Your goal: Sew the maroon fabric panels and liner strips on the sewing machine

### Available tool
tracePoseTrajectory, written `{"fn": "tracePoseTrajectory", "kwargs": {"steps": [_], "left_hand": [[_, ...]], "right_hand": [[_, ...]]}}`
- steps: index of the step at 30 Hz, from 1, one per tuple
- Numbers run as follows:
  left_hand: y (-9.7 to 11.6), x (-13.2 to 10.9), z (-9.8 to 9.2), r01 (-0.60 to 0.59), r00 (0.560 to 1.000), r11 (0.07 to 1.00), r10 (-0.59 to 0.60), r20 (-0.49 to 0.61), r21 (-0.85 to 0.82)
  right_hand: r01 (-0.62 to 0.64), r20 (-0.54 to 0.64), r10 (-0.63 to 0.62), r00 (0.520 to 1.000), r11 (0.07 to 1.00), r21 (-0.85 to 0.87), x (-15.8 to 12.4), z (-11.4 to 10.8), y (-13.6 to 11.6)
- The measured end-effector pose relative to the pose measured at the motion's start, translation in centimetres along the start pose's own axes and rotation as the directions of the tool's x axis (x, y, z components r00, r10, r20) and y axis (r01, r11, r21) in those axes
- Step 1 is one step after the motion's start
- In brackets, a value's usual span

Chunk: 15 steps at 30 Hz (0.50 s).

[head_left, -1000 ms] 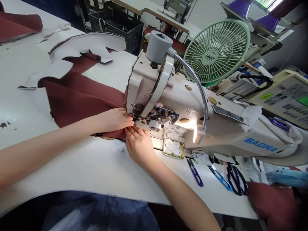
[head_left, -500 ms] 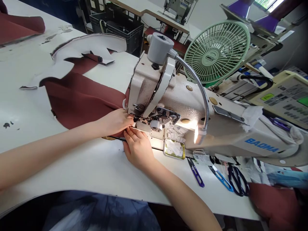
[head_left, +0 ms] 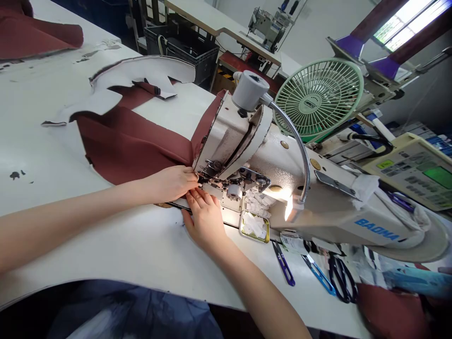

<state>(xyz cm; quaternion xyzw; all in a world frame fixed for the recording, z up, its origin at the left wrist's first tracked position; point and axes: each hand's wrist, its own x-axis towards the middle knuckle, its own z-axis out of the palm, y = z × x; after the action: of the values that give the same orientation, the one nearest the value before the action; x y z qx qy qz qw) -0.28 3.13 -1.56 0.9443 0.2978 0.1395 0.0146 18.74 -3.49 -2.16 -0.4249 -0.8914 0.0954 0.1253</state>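
At centre frame, our left hand (head_left: pixel 173 182) pinches the maroon cloth (head_left: pixel 134 146) at its edge under the sewing machine (head_left: pixel 282 174). The fingers of our right hand (head_left: pixel 205 219) lie flat and together alongside. The cloth looks soft, limp and light, best held near that edge.

The cloth (head_left: pixel 130 146) at middle left is plain dark maroon, on a white table (head_left: pixel 141 245) flecked with a few black specks. The sewing machine (head_left: pixel 328 207) is cream with blue lettering. At upper right, the fan (head_left: pixel 318 96) is pale green. At lower right lie purple snips (head_left: pixel 284 264), blue snips (head_left: pixel 320 277) and black scissors (head_left: pixel 341 278). The tin (head_left: pixel 254 227) is gold-rimmed.
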Motion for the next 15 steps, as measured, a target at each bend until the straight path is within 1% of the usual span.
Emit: {"fn": "tracePoseTrajectory", "kwargs": {"steps": [3, 4, 9, 15], "left_hand": [[-0.3, 0.1, 0.3, -0.062, 0.998, 0.998, 0.062, -0.015, 0.02], [-0.4, 0.2, 0.5, -0.065, 0.997, 0.998, 0.065, -0.027, 0.028], [-0.7, 0.4, 1.0, -0.034, 0.998, 0.998, 0.037, -0.058, 0.054], [-0.8, 0.2, 1.4, 0.011, 0.998, 0.999, -0.008, -0.056, 0.038]], "right_hand": [[-0.016, 0.009, 0.016, 1.0, 0.999, -0.03, 0.1, 0.0, -0.1], [-0.021, 0.012, 0.021, 1.0, 0.999, -0.039, 0.2, -0.1, -0.2], [-0.032, 0.012, 0.033, 0.999, 0.998, -0.056, 0.4, -0.2, -0.2], [-0.04, -0.009, 0.039, 0.999, 0.998, -0.058, 0.6, 0.1, -0.1]]}}
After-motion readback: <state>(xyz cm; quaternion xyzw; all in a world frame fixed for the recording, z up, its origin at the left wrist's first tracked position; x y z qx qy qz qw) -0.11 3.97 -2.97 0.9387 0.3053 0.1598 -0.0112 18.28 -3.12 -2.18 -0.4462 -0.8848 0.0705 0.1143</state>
